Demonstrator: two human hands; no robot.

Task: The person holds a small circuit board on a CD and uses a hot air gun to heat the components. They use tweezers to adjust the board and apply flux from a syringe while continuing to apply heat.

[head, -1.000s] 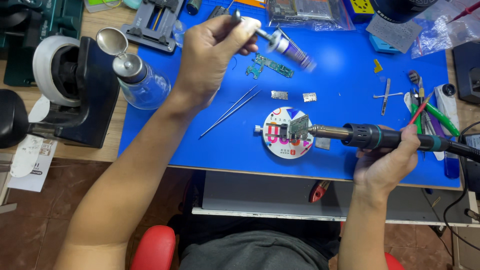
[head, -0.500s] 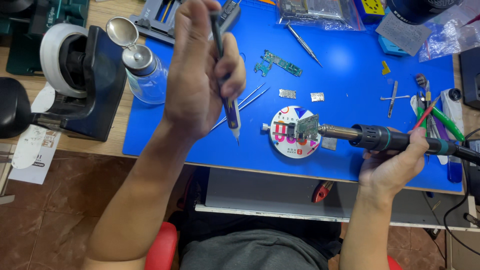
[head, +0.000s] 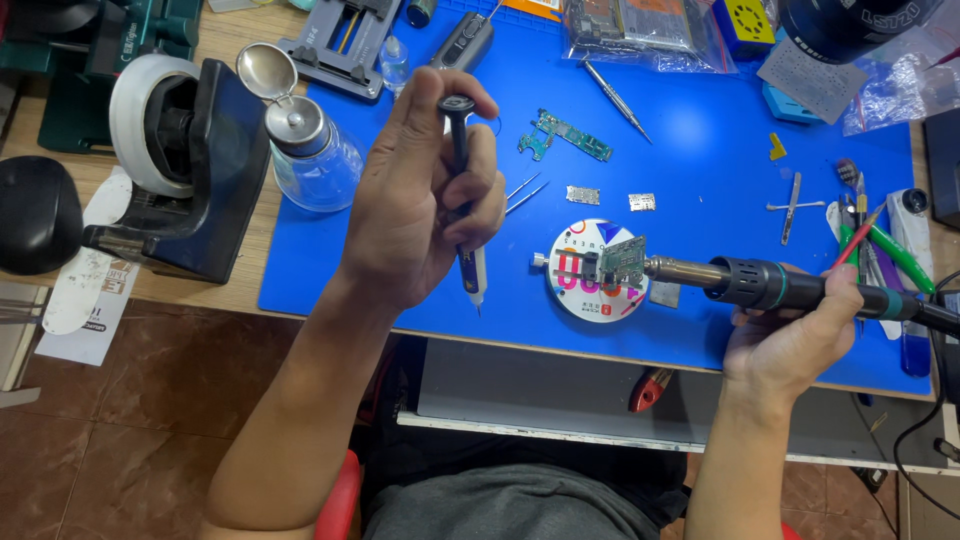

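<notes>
My left hand (head: 425, 200) grips a slim syringe-like tool (head: 470, 270) upright, its tip pointing down at the blue mat (head: 700, 150) just left of a round white holder (head: 590, 290). A small green circuit board (head: 622, 262) sits clamped on that holder. My right hand (head: 795, 335) holds the black hot-air handle (head: 790, 290), whose metal nozzle points left and ends right at the board's edge.
A microscope stand (head: 190, 150) and a glass bottle with an open metal cap (head: 310, 150) stand at the left. Tweezers (head: 525, 195), another green board (head: 565, 135), small metal shields (head: 610, 198) and several tools at the right edge (head: 870, 240) lie on the mat.
My left hand has brought the slim tool from the far side of the mat down and toward me, turning it upright beside the round holder. My right hand stays put.
</notes>
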